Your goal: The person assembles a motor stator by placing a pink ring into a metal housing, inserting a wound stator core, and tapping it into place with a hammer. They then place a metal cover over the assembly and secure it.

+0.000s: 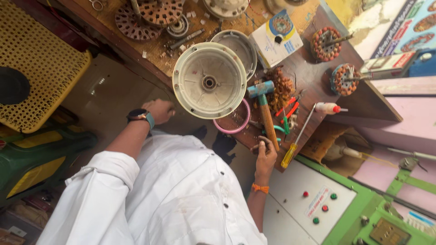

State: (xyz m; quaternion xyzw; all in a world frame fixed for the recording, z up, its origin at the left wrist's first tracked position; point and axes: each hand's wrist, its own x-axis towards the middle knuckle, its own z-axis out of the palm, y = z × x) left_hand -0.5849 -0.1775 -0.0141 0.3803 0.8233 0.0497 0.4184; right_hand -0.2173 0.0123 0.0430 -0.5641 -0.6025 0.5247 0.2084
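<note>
The right hand [265, 152] closes around the end of the hammer [263, 109] handle, hammer lying flat on the bench [318, 86] beside the round white motor cover [209, 80]. The left hand [159, 110], loosely curled and empty, rests near the cover's rim. The cover lies open side up, so striking has not begun.

White-blue box [276, 38] on bench; red-white label [316, 203], possibly sticker, on panel.
</note>
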